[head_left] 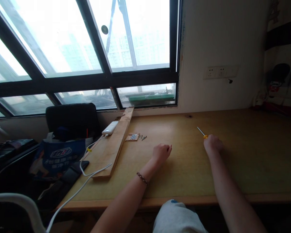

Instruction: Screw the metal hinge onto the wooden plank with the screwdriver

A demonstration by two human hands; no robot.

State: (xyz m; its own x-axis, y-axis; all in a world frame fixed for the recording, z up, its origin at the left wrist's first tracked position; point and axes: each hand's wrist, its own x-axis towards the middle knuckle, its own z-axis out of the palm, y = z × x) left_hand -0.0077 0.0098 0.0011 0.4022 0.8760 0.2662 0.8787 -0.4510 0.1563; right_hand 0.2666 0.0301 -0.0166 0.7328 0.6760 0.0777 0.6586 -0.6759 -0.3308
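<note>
My right hand (213, 143) is closed around a screwdriver (200, 131). Its thin metal shaft points up and to the left, and a bit of yellow handle shows at the fingers. My left hand (162, 152) rests on the wooden table (184, 174) as a fist, with nothing showing in it and a braided bracelet on the wrist. Left of that fist lie several screws (142, 137). Beside them is a small, flat, light-brown piece (132, 137) with a grey metal part on it.
A long wooden board (109, 152) lies along the table's left side, carrying a white power bank (110, 128) with a white cable (97, 173). Further left stand a black chair (72, 116) and a blue bag (60, 155). Wall sockets (219, 72) sit above the table's back edge.
</note>
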